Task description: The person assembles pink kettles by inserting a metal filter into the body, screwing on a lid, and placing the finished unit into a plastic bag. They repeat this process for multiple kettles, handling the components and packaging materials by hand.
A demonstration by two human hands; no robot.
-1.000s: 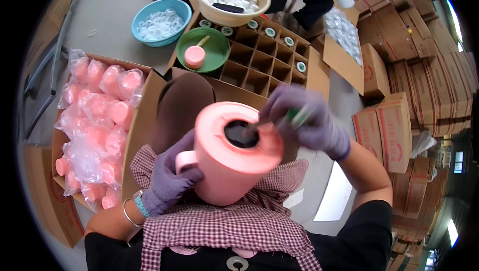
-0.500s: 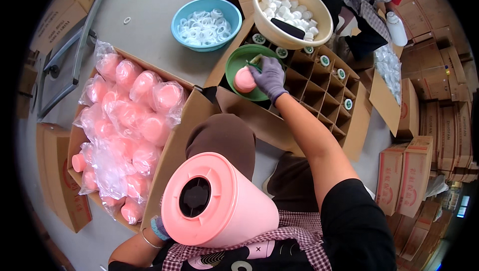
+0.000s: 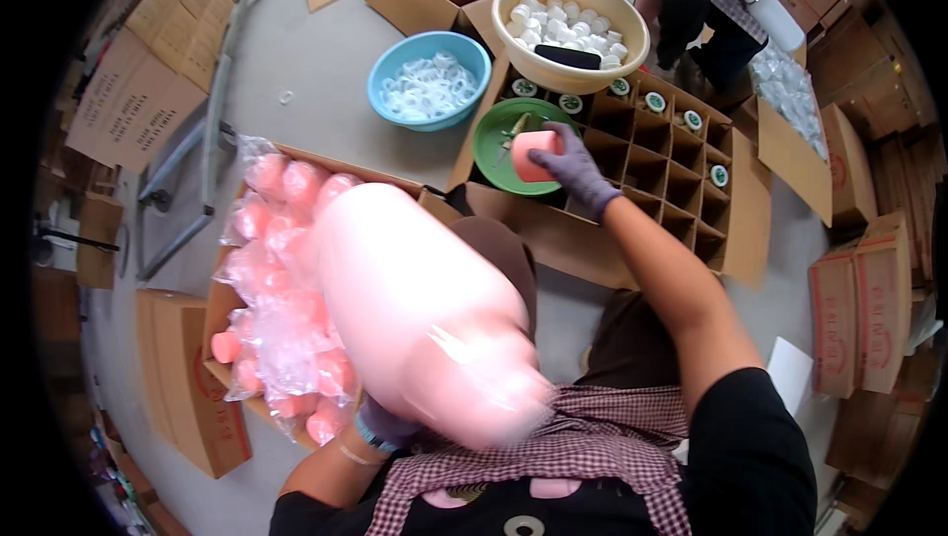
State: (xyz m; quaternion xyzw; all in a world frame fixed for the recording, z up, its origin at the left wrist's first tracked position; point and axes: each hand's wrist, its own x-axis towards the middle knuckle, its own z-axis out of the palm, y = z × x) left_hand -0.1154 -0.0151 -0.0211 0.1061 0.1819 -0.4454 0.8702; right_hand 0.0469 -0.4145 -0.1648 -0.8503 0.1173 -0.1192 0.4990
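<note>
A large pink thermos-like flask [image 3: 405, 289] lies tilted across my lap, its broad end pointing up-left and its narrower, shiny end toward my apron. My left hand [image 3: 390, 425] holds it from below, mostly hidden by the flask. In my gloved right hand [image 3: 583, 176] is a pink cup [image 3: 534, 156], gripped by its side over a green bowl [image 3: 494, 176]. Inside that bowl lies a small tool [image 3: 518, 125], too small to make out. To the left, a carton [image 3: 212, 339] is full of pink pieces in clear plastic bags [image 3: 286, 284].
A blue bowl [image 3: 375, 92] holds whitish rings; a cream bowl [image 3: 504, 42] holds white caps and a black object. Both bowls stand by a divided carton [image 3: 706, 240] with several bottles. Another person [image 3: 691, 3] works at the far right. Stacked cartons [image 3: 879, 309] line the right side.
The flask has swung round, so its base with the black disc no longer faces me. My right hand has lifted the pink cup and turned it sideways. The whole view has shifted.
</note>
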